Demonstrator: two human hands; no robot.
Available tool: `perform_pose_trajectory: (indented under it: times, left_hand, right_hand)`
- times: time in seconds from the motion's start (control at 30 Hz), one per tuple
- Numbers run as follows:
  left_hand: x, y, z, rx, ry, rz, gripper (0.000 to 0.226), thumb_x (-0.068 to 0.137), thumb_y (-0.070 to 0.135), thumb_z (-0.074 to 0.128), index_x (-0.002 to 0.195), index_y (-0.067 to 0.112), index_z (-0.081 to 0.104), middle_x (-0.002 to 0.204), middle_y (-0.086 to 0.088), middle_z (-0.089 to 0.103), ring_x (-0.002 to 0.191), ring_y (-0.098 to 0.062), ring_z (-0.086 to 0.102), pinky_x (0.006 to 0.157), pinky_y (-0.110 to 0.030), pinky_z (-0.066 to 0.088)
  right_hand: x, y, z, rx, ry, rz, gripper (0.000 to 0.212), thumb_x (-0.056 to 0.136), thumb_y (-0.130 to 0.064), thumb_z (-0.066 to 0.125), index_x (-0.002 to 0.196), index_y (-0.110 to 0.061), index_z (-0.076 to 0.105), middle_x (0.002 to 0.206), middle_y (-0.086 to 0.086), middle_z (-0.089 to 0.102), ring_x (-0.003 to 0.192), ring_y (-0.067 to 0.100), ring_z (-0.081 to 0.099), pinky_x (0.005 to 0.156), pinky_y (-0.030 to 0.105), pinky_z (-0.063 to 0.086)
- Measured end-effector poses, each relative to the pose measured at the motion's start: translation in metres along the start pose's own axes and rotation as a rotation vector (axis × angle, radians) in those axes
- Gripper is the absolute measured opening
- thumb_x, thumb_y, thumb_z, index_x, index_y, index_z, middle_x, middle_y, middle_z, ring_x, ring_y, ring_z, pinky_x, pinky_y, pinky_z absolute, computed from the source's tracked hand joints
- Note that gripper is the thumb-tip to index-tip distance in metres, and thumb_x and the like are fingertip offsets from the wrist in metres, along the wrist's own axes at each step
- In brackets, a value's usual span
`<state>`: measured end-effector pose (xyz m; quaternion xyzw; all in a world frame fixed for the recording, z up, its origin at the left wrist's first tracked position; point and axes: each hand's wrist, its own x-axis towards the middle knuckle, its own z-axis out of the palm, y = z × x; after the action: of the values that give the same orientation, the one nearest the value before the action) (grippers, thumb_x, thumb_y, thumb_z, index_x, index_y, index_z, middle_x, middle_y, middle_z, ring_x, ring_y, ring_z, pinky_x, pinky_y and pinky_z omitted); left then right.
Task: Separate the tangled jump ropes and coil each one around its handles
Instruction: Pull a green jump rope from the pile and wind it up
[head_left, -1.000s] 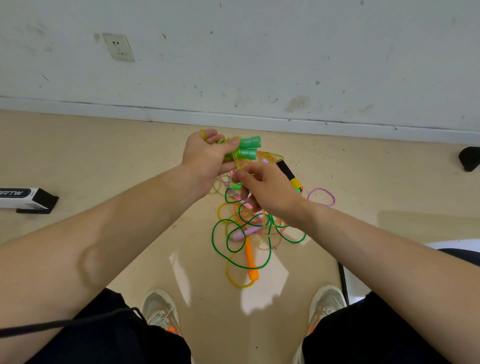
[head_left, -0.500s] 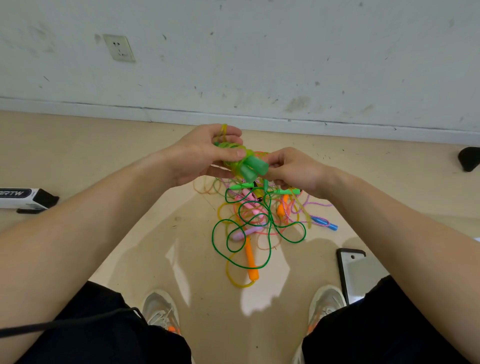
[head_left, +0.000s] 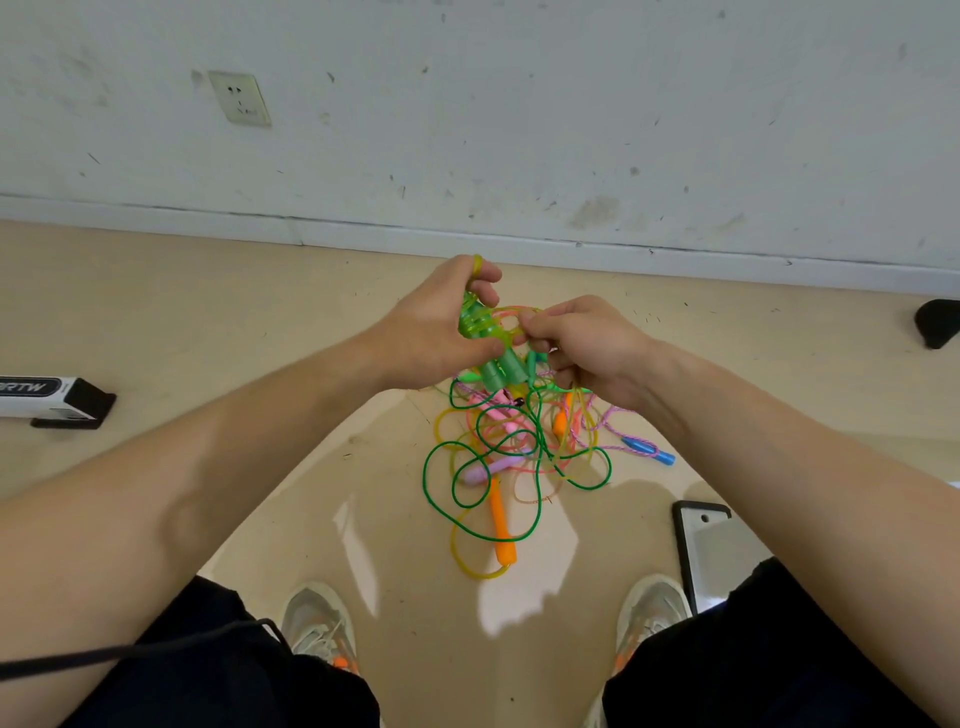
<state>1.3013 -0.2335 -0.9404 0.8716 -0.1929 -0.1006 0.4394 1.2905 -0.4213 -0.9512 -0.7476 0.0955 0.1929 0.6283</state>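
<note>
Coiling the first, you grip the green handles (head_left: 498, 371) in your left hand (head_left: 431, 332) and pinch their cord (head_left: 511, 325) with your right hand (head_left: 587, 348), above the tangle (head_left: 519, 457), where the rest lie unsorted.

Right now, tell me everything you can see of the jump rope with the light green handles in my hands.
The jump rope with light green handles is held above the tangled pile on the floor. Its two handles look like smooth plastic, lie side by side and point down toward the camera. Translucent yellow-green cord is wound around their upper ends. The left hand grips the wound part, one loop over a fingertip; the right hand pinches a cord loop beside it.
</note>
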Motion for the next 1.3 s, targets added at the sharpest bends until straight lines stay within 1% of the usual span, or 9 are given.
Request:
perform_pose_trajectory:
  times: [0.1, 0.2, 0.37, 0.47, 0.63, 0.73, 0.87, 1.03, 1.3]
  left_hand:
    - [0.0, -0.002, 0.001, -0.019, -0.019, -0.013, 0.063, 0.083, 0.016, 0.078, 0.135, 0.02, 0.042, 0.115, 0.009, 0.05, 0.086, -0.008, 0.057, 0.079, -0.028, 0.051]
    - [0.001, -0.002, 0.0, 0.066, -0.009, 0.025, 0.063, 0.085, 0.014, 0.076, 0.137, 0.018, 0.041, 0.117, 0.007, 0.048, 0.088, -0.002, 0.054, 0.076, -0.011, 0.044]
    - [0.003, -0.006, -0.001, 0.129, 0.144, 0.031, 0.062, 0.085, 0.01, 0.073, 0.137, 0.015, 0.041, 0.117, 0.004, 0.047, 0.095, -0.009, 0.048, 0.075, -0.005, 0.037]
    - [0.006, -0.01, 0.002, 0.147, 0.286, 0.016, 0.062, 0.084, 0.01, 0.073, 0.137, 0.013, 0.042, 0.117, 0.003, 0.047, 0.102, -0.009, 0.046, 0.077, -0.001, 0.034]
    - [0.012, -0.014, 0.004, 0.019, 0.454, -0.038, 0.063, 0.081, 0.015, 0.075, 0.135, 0.011, 0.043, 0.115, 0.001, 0.048, 0.105, -0.02, 0.054, 0.093, -0.031, 0.048]
    - [0.013, -0.01, 0.008, -0.232, 0.507, -0.143, 0.063, 0.079, 0.02, 0.077, 0.131, 0.014, 0.043, 0.112, 0.005, 0.048, 0.109, -0.025, 0.058, 0.084, -0.047, 0.058]
    - [0.01, -0.002, 0.016, -0.632, 0.453, -0.298, 0.051, 0.091, 0.006, 0.069, 0.133, 0.006, 0.039, 0.115, -0.001, 0.043, 0.101, -0.018, 0.058, 0.057, -0.028, 0.06]
    - [0.011, 0.001, 0.01, -0.809, 0.396, -0.45, 0.069, 0.084, 0.019, 0.079, 0.136, 0.003, 0.037, 0.118, -0.003, 0.045, 0.098, -0.021, 0.065, 0.063, -0.034, 0.062]
    - [0.012, 0.003, -0.005, -0.837, 0.27, -0.49, 0.067, 0.077, 0.003, 0.082, 0.132, 0.003, 0.044, 0.121, -0.005, 0.05, 0.096, -0.025, 0.07, 0.069, -0.041, 0.063]
  right_hand:
    - [-0.004, 0.0, 0.003, 0.036, -0.01, 0.025, 0.024, 0.099, -0.019, 0.058, 0.078, -0.008, 0.062, 0.056, -0.003, 0.044, 0.042, 0.009, 0.028, 0.042, 0.022, 0.024]
    - [-0.008, -0.004, 0.003, 0.095, -0.036, 0.038, 0.024, 0.1, -0.014, 0.055, 0.076, -0.009, 0.058, 0.062, 0.001, 0.049, 0.042, 0.008, 0.031, 0.041, 0.021, 0.026]
    - [-0.014, -0.011, 0.011, 0.307, -0.041, 0.035, 0.016, 0.098, -0.005, 0.051, 0.099, 0.0, 0.065, 0.069, 0.004, 0.06, 0.048, 0.008, 0.042, 0.042, 0.021, 0.036]
    - [-0.017, -0.01, 0.016, 0.355, -0.007, 0.035, 0.012, 0.1, -0.011, 0.054, 0.095, -0.004, 0.064, 0.07, 0.004, 0.06, 0.045, 0.009, 0.045, 0.041, 0.02, 0.04]
    - [-0.026, -0.003, 0.031, 0.28, -0.072, 0.019, 0.01, 0.102, -0.015, 0.051, 0.102, -0.011, 0.061, 0.066, -0.001, 0.057, 0.043, 0.009, 0.041, 0.042, 0.02, 0.036]
    - [-0.03, 0.007, 0.043, 0.192, -0.122, 0.018, 0.02, 0.104, -0.026, 0.049, 0.096, -0.013, 0.061, 0.061, -0.002, 0.055, 0.042, 0.011, 0.039, 0.043, 0.021, 0.036]
    - [-0.027, 0.017, 0.046, 0.063, -0.078, -0.013, 0.034, 0.103, -0.038, 0.05, 0.085, -0.013, 0.064, 0.055, -0.002, 0.043, 0.044, 0.011, 0.029, 0.044, 0.022, 0.026]
    - [-0.022, 0.018, 0.041, -0.058, -0.062, -0.062, 0.038, 0.101, -0.041, 0.054, 0.08, -0.013, 0.068, 0.056, -0.004, 0.041, 0.046, 0.011, 0.029, 0.045, 0.024, 0.024]
    - [-0.01, 0.008, 0.017, -0.225, -0.1, -0.12, 0.035, 0.096, -0.039, 0.063, 0.07, -0.018, 0.071, 0.054, -0.005, 0.038, 0.048, 0.014, 0.028, 0.045, 0.024, 0.023]
